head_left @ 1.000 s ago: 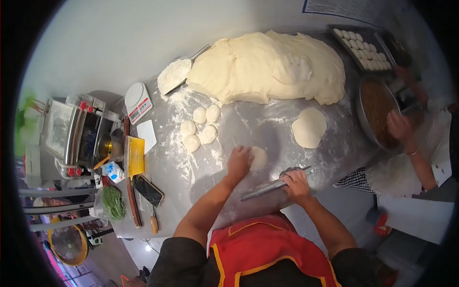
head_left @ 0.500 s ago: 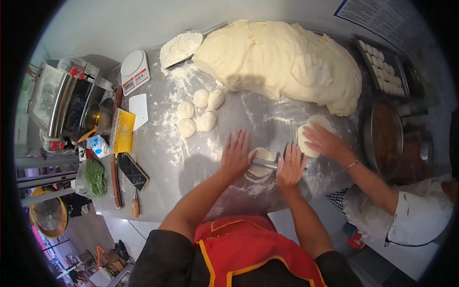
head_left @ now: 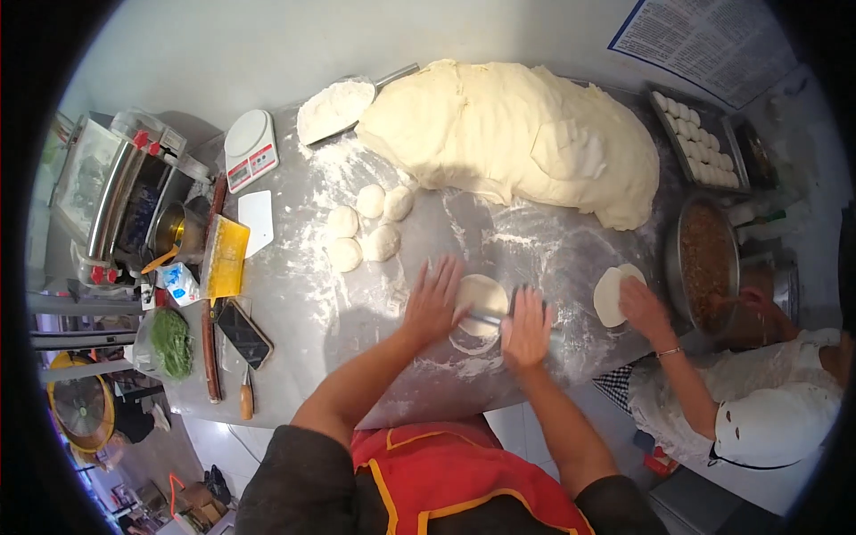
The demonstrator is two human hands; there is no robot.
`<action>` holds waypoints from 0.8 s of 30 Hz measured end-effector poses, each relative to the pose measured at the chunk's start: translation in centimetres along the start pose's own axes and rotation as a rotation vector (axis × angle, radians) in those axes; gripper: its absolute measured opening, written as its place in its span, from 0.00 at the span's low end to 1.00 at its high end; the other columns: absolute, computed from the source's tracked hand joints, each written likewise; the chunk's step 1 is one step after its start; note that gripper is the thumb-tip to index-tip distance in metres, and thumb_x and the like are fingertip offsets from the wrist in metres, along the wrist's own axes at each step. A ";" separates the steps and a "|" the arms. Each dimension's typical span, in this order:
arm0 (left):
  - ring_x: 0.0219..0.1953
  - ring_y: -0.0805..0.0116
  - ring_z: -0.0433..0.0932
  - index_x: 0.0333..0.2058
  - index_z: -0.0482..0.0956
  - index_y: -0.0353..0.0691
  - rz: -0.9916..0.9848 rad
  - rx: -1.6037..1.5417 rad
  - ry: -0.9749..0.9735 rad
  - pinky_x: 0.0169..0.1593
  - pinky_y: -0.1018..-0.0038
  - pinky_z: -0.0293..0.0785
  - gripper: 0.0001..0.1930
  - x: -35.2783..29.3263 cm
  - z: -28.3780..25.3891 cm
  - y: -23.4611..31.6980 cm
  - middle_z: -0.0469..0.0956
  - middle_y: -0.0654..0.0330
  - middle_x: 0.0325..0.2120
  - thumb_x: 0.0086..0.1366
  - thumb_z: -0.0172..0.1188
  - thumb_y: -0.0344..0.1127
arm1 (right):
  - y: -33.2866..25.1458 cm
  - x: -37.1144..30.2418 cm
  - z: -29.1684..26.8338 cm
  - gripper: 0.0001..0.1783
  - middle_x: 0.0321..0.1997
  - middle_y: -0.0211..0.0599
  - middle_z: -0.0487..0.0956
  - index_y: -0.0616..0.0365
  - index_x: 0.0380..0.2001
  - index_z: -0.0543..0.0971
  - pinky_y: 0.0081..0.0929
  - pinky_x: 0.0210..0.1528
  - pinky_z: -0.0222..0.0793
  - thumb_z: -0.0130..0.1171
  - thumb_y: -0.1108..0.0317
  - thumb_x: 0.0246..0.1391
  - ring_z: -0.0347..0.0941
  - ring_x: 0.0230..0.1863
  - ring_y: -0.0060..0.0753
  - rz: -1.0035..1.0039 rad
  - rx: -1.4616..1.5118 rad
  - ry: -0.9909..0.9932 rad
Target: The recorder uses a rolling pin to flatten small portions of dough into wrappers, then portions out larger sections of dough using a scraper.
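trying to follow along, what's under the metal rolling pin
A flat round of dough, showing on both sides of the metal rolling pin. The strip directly beneath it is covered, as is the table under the dough.

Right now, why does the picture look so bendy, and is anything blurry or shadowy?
In the head view, the fisheye lens bends edges and leaves black corners; in that head view, the rolling pin over the flat dough looks smeared; head view again, a soft shadow lies on the table near the dough balls.
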State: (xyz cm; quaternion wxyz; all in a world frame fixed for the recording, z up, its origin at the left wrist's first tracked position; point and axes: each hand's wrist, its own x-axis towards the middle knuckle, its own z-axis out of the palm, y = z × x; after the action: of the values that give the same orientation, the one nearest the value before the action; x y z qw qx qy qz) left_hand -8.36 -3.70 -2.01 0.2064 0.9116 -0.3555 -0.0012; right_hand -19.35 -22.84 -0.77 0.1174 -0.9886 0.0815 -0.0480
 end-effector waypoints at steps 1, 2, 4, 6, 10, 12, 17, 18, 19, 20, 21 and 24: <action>0.69 0.48 0.50 0.63 0.57 0.29 -0.027 -0.058 -0.007 0.69 0.49 0.40 0.38 -2.9 -0.5 0.8 0.55 0.43 0.65 0.64 0.52 0.53 | -0.7 -2.3 0.1 0.34 0.68 0.53 0.59 0.64 0.62 0.62 0.56 0.70 0.40 0.52 0.61 0.54 0.51 0.71 0.52 0.001 0.104 0.004; 0.69 0.48 0.51 0.63 0.57 0.28 -0.050 -0.120 -0.016 0.69 0.49 0.42 0.38 -5.2 -0.9 1.7 0.56 0.42 0.65 0.63 0.54 0.52 | -1.2 -4.8 0.3 0.34 0.68 0.53 0.59 0.64 0.62 0.62 0.56 0.70 0.40 0.52 0.61 0.54 0.51 0.71 0.52 0.002 0.101 0.012; 0.67 0.48 0.54 0.62 0.58 0.29 -0.042 -0.097 0.010 0.68 0.50 0.45 0.38 -7.4 -0.4 2.4 0.58 0.43 0.63 0.62 0.56 0.50 | -1.9 -7.7 0.5 0.30 0.64 0.53 0.65 0.64 0.57 0.66 0.55 0.68 0.45 0.56 0.68 0.50 0.56 0.68 0.51 -0.069 0.113 0.100; 0.66 0.48 0.56 0.62 0.59 0.29 -0.042 -0.076 0.024 0.68 0.51 0.48 0.38 -7.4 0.4 2.3 0.60 0.43 0.62 0.61 0.58 0.49 | -1.3 -6.6 0.7 0.28 0.62 0.51 0.67 0.62 0.54 0.68 0.53 0.68 0.46 0.59 0.71 0.47 0.57 0.67 0.49 -0.103 0.160 0.166; 0.53 0.49 0.70 0.53 0.68 0.39 -0.160 -0.249 -0.079 0.55 0.60 0.68 0.25 1.7 0.8 2.2 0.73 0.49 0.50 0.57 0.60 0.37 | -0.1 -3.2 -0.5 0.23 0.56 0.45 0.72 0.58 0.47 0.72 0.49 0.65 0.51 0.62 0.74 0.43 0.62 0.63 0.46 -0.052 0.275 -0.058; 0.51 0.50 0.71 0.48 0.70 0.39 -0.168 -0.230 -0.146 0.53 0.61 0.69 0.21 3.4 0.8 1.9 0.74 0.50 0.47 0.56 0.61 0.36 | 1.3 -4.0 -1.6 0.22 0.55 0.43 0.72 0.57 0.45 0.72 0.48 0.65 0.52 0.62 0.74 0.43 0.63 0.62 0.46 -0.101 0.277 -0.103; 0.44 0.47 0.75 0.40 0.71 0.39 -0.327 -0.308 -0.106 0.47 0.58 0.71 0.15 3.1 0.2 0.6 0.76 0.47 0.41 0.54 0.62 0.32 | 4.3 -8.4 -2.5 0.27 0.60 0.45 0.68 0.59 0.51 0.71 0.47 0.68 0.49 0.62 0.71 0.44 0.61 0.64 0.47 -0.223 0.166 -0.104; 0.44 0.45 0.75 0.44 0.72 0.40 -0.478 -0.434 -0.228 0.48 0.57 0.71 0.18 2.7 -0.8 1.1 0.77 0.46 0.40 0.53 0.60 0.30 | 3.5 -8.7 -2.4 0.27 0.60 0.45 0.68 0.59 0.51 0.71 0.47 0.68 0.49 0.62 0.71 0.44 0.61 0.64 0.47 -0.202 0.174 -0.104; 0.44 0.44 0.76 0.48 0.73 0.41 -0.641 -0.554 -0.345 0.49 0.55 0.71 0.21 2.0 -1.3 1.4 0.77 0.44 0.39 0.53 0.59 0.28 | 2.0 -8.6 -2.5 0.29 0.61 0.48 0.67 0.61 0.54 0.70 0.49 0.68 0.48 0.62 0.69 0.46 0.61 0.64 0.48 -0.122 0.154 -0.112; 0.44 0.44 0.76 0.48 0.73 0.41 -0.642 -0.546 -0.357 0.49 0.55 0.71 0.21 0.7 -0.4 1.7 0.77 0.44 0.39 0.53 0.59 0.28 | 0.6 -8.4 -2.3 0.31 0.62 0.50 0.67 0.62 0.56 0.68 0.50 0.68 0.48 0.62 0.67 0.47 0.61 0.64 0.49 -0.041 0.134 -0.121; 0.43 0.43 0.76 0.48 0.73 0.40 -0.519 -0.593 -0.282 0.48 0.54 0.71 0.20 -0.8 0.7 2.1 0.78 0.44 0.38 0.54 0.59 0.29 | -0.1 -7.6 -1.1 0.33 0.63 0.53 0.65 0.64 0.58 0.67 0.53 0.68 0.46 0.60 0.62 0.50 0.59 0.66 0.50 -0.013 0.071 -0.059; 0.41 0.42 0.77 0.46 0.75 0.38 -0.352 -0.591 -0.259 0.46 0.54 0.72 0.18 0.0 0.6 3.7 0.79 0.43 0.37 0.56 0.59 0.34 | 0.2 -2.1 0.8 0.32 0.63 0.53 0.65 0.64 0.59 0.66 0.54 0.69 0.44 0.55 0.58 0.55 0.57 0.67 0.49 -0.097 -0.060 0.238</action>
State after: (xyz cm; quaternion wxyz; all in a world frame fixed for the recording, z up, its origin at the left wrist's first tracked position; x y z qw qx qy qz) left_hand -10.86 -6.34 -1.22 0.4106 0.8523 -0.2005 -0.2546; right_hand -21.34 -22.53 -1.80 0.0750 -0.9817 0.0482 -0.1682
